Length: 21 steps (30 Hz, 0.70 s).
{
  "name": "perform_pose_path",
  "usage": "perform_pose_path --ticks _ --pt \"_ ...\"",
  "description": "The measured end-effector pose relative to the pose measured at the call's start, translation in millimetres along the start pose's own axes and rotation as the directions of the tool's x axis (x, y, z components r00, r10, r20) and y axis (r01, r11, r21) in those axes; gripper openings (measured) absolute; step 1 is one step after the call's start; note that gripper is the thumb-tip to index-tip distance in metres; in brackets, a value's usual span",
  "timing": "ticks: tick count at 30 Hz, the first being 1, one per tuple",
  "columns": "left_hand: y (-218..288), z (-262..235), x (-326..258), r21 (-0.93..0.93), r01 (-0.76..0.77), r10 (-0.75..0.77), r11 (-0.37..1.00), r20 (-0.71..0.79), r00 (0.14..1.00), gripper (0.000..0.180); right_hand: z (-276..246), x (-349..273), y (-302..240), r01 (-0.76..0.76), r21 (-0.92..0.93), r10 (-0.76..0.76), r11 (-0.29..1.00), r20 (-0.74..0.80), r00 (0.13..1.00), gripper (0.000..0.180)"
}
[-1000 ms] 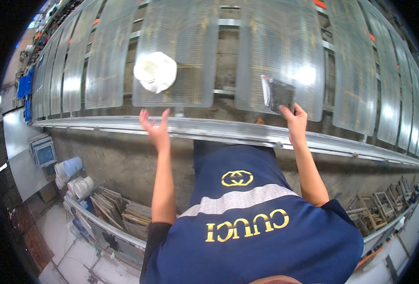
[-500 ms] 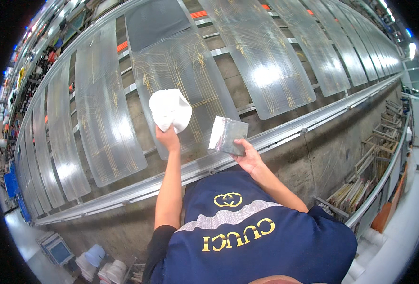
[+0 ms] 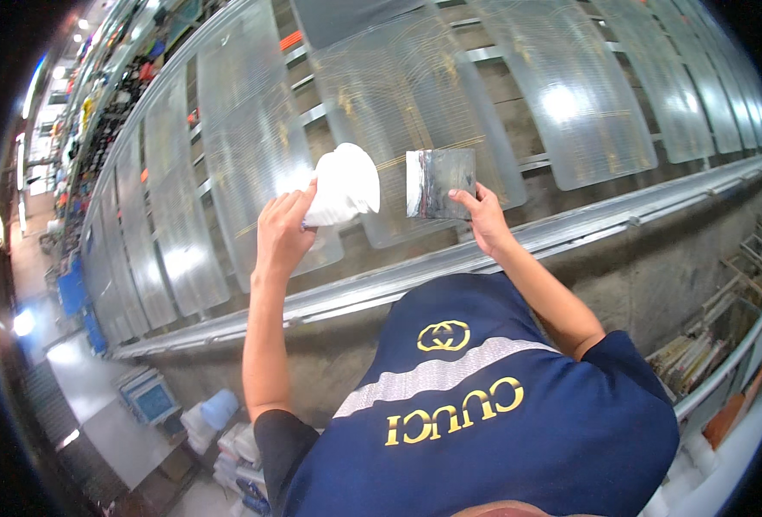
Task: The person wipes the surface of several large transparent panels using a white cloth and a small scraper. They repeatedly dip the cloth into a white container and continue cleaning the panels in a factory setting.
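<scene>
My left hand [image 3: 284, 226] is closed around the lower left side of a white, soft-looking rounded piece [image 3: 346, 183], perhaps folded cloth or paper; it is slightly blurred. In my right hand [image 3: 487, 221] is a flat grey square piece [image 3: 451, 177] with a white strip along its left edge, the thumb lying on top and the fingers mostly hidden at its right side. Both things are held above a long translucent sheet [image 3: 381, 95] marked with fine lines and yellow patterns. A gap separates the two held things.
More translucent sheets [image 3: 562, 77] lie side by side across a long metal frame. Its front rail [image 3: 562, 220] runs between me and the sheets. A dark grey sheet [image 3: 355, 19] covers one sheet's far end. At lower left are a blue-topped box [image 3: 151, 401] and white containers [image 3: 195, 428]; wooden frames [image 3: 699, 366] stand at right.
My view has turned, shifting the sheets right and down. My left hand has swung the white piece round, now gripping its left side. The grey piece has turned level and moved up.
</scene>
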<state>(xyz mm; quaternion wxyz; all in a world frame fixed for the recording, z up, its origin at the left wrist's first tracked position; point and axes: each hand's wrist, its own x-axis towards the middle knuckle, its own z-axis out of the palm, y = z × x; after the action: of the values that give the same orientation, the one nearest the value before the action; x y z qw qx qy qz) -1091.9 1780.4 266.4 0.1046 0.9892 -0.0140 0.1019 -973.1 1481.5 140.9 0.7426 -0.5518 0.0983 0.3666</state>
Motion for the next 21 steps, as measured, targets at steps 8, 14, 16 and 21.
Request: perform_pose_path --ticks 8,14,16,21 --pt "16 -68 24 0.288 -0.218 0.091 0.932 0.397 0.913 0.061 57 22 18 0.005 0.048 -0.019 0.999 0.280 0.960 0.040" --pt "36 -88 35 0.330 -0.174 0.036 0.928 0.385 0.922 0.058 83 27 14 0.007 0.166 -0.075 0.986 0.404 0.912 0.034" --pt "42 -95 36 0.371 -0.186 0.023 0.910 0.404 0.914 0.059 85 35 9 0.029 0.238 -0.131 0.971 0.427 0.895 0.034" --pt "50 -101 32 0.430 -0.225 0.025 0.874 0.424 0.906 0.064 82 27 11 -0.035 0.223 -0.073 0.974 0.458 0.886 0.034"
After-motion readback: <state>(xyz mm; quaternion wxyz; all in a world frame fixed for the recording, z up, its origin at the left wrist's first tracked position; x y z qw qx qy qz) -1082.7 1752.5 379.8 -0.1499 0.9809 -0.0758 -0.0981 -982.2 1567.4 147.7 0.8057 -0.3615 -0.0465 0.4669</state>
